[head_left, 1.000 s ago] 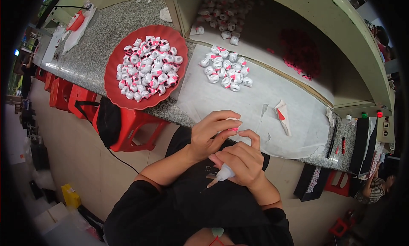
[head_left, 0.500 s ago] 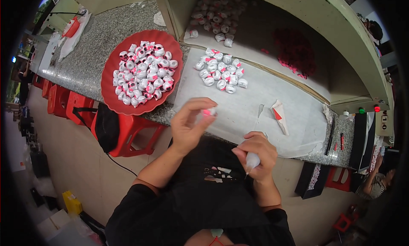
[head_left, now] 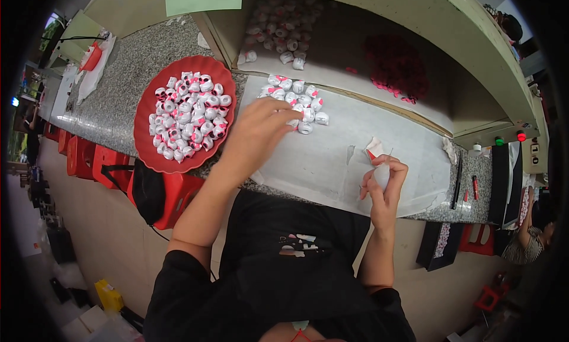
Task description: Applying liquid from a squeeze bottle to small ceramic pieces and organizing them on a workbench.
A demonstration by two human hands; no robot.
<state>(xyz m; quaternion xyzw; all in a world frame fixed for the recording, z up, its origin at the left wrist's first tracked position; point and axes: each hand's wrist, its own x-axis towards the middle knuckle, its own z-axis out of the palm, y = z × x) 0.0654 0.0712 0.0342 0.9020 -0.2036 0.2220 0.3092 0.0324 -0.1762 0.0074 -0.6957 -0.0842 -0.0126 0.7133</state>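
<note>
The left hand (head_left: pixel 258 132) reaches over the far left part of the white sheet (head_left: pixel 320 164), its fingers bent and fairly close together at the near edge of a cluster of white-and-pink pieces (head_left: pixel 307 112); whether they grip a piece there or have let go, I cannot tell. Over the sheet's right half, the right hand (head_left: pixel 386 187) has its fingers closed round a white squeeze bottle (head_left: pixel 382 175), its thin nozzle upward, near a crumpled white wipe (head_left: pixel 375 145). Left of the sheet sits a red scalloped tray (head_left: pixel 144 146) full of similar pieces; beyond it, a shelf holds more and a magenta heap (head_left: pixel 396 69). The step in hand looks like placing or picking up one piece at the cluster. The next move seems to call for light fingertips, neighbours undisturbed, and the nozzle clear of the sheet.
</note>
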